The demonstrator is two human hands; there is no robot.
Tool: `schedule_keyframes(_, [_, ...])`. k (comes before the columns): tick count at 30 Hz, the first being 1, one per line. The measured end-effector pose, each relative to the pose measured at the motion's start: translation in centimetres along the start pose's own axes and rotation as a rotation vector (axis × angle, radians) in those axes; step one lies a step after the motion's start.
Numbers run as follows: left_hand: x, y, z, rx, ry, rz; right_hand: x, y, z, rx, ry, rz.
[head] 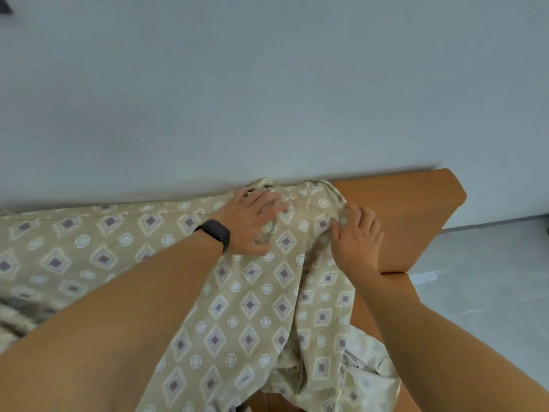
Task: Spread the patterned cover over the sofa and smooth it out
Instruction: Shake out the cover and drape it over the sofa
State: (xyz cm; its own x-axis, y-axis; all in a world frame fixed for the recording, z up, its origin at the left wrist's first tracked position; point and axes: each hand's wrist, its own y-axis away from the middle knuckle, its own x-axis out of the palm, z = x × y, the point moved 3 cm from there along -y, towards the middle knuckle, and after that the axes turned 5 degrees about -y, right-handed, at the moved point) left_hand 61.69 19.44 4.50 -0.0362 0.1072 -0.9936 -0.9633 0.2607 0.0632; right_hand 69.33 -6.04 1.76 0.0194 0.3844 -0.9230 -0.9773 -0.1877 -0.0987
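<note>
Head view: I see patterned cover [249,304] draped over sofa [416,203] back and seat. Left hand [252,221] flat, fingers spread, pressing cover. Right hand [356,236] pinches bunched edge. Fingertips blurred; sofa's left end hidden under cover.

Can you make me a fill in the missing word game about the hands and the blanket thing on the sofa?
1. The left hand lies flat on the patterned ____.
2. The black band is on the ____ wrist.
3. The bare part of the sofa is ____ in colour.
4. The right hand pinches the cover near the sofa's ____ end.

Missing words: cover; left; orange; right
</note>
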Motion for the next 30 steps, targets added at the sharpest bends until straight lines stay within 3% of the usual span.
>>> schedule_keyframes(3, [-1.3,-5.3,-5.7,-0.003,0.089,-0.081,-0.4,-0.3,-2.4,0.243,-0.270,0.081])
schedule_keyframes(5, [-1.0,-8.1,-7.1,-0.160,0.165,-0.060,0.2,-0.2,-3.9,0.416,-0.401,0.226])
schedule_keyframes(8, [-0.2,-10.1,-6.9,-0.359,0.223,-0.064,1.5,0.1,-5.4,0.467,-0.431,0.392])
schedule_keyframes(13, [0.3,-11.8,-6.3,-0.455,0.188,-0.080,3.4,-1.0,-7.9,0.461,-0.440,0.472])
schedule_keyframes(15, [0.6,-11.9,-6.2,-0.486,0.226,-0.044,2.6,-1.4,-8.1,0.396,-0.441,0.462])
schedule_keyframes(18, [0.5,-12.6,-5.6,-0.516,0.228,-0.011,-0.9,-3.2,-7.1,0.338,-0.559,0.203])
schedule_keyframes(20, [0.6,-12.2,-5.7,-0.528,0.223,0.007,-3.8,-4.6,-6.7,0.291,-0.597,0.122])
schedule_keyframes(26, [-0.4,-12.5,-5.5,-0.673,0.443,-0.012,-11.4,-15.6,-8.2,-0.147,-0.099,0.017])
schedule_keyframes(30, [-0.9,-12.8,-6.1,-0.689,0.401,-0.013,-9.6,-19.6,-8.2,-0.529,0.047,-0.166])
